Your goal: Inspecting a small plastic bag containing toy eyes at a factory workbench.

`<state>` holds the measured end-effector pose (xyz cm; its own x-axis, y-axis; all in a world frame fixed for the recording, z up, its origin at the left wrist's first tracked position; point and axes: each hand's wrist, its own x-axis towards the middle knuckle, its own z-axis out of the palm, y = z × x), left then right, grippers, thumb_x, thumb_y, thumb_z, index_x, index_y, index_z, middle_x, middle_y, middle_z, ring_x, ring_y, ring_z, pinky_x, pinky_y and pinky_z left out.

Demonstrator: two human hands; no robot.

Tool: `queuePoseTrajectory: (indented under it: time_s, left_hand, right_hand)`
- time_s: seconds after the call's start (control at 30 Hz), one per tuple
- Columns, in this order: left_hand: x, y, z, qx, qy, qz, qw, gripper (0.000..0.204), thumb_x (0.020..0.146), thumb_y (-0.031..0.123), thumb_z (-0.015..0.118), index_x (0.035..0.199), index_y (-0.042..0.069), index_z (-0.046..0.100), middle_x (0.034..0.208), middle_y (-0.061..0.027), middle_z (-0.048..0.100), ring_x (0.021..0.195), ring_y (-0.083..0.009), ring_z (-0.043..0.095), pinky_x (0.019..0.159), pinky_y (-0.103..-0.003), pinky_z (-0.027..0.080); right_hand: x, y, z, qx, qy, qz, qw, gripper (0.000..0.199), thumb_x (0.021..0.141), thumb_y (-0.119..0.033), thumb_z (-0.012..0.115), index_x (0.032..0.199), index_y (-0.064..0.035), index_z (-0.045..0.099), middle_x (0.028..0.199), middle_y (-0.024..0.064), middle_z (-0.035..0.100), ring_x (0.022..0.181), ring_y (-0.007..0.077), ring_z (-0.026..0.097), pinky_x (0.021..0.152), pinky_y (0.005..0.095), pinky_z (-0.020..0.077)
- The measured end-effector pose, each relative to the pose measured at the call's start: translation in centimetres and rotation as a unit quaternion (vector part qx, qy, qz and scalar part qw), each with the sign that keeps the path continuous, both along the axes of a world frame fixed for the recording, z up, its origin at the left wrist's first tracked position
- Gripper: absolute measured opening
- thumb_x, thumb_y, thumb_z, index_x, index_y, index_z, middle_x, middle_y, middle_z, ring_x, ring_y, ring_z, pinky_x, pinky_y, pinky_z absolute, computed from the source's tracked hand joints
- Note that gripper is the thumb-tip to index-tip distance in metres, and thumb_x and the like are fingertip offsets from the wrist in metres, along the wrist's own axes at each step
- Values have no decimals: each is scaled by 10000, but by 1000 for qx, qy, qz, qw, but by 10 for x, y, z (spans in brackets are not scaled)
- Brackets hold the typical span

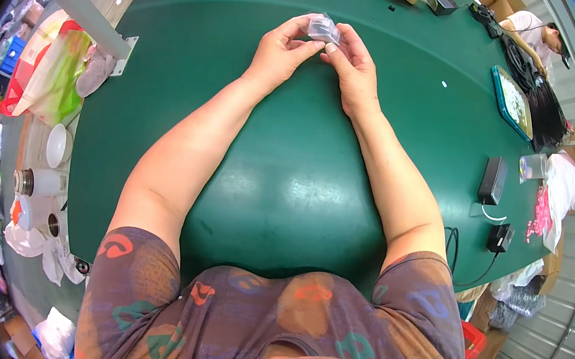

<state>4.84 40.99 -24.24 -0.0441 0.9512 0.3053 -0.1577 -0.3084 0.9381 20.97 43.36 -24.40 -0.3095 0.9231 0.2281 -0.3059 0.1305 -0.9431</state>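
Clear plastic packet is catching the light between two bare hands, over the far middle of a broad green table that is filling most of the view. At the far right, a co-worker in a white top is leaning in, and a bundle of black cables is lying just in front of that person. Beside the cables, a teal-rimmed tray is holding a heap of small white pieces. The left hand is pinching the packet's left side, thumb and forefinger closing on it, while the right hand is gripping the right side between thumb and bent fingers (whatever is sitting inside the plastic is too small to make out). Both thumb tips are nearly meeting at the packet's near edge. Nearer the right edge of the table, a black power adapter is lying above a smaller black adapter, and a tiny white piece is resting alone on the green surface, well apart from the hands.
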Motion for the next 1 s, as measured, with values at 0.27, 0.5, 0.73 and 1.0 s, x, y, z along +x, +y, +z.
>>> queuePoseTrajectory:
  time_s: [0.27, 0.5, 0.73, 1.0]
  left_hand:
    - [0, 2, -5, 21, 60, 37, 997, 453, 937, 92, 682, 1369, 48, 553, 1258, -81, 640, 1140, -167, 616, 994, -303, 496]
    - [-5, 3, -4, -56, -46, -41, 997, 471, 986, 237, 632, 1401, 45, 516, 1265, -70, 634, 1149, -165, 596, 999, -333, 477]
    - [-14, 6, 3, -95, -170, -143, 970, 435, 1028, 315, 534, 1399, 92, 497, 1248, -42, 614, 1126, -166, 582, 1045, -385, 441]
    - [-24, 10, -2, -111, -279, -251, 920, 348, 1046, 319, 484, 1316, 106, 536, 1154, -24, 639, 1063, -157, 595, 1034, -407, 452]
  right_hand:
    - [-1, -1, 1, -9, -45, -22, 999, 416, 948, -106, 667, 1344, -29, 567, 1247, 20, 607, 1092, 119, 584, 966, 276, 466]
    - [0, -5, 7, -22, -56, -12, 998, 372, 944, -124, 677, 1296, -30, 600, 1105, -4, 592, 1001, 90, 577, 896, 251, 471]
    - [-1, -5, 5, 35, -71, -36, 996, 292, 943, -103, 667, 1222, -18, 649, 1031, -8, 565, 959, 93, 566, 877, 243, 461]
    - [-1, -8, 8, 77, -89, -27, 993, 264, 954, -115, 651, 1202, -24, 667, 1061, -9, 582, 991, 93, 574, 864, 243, 461]
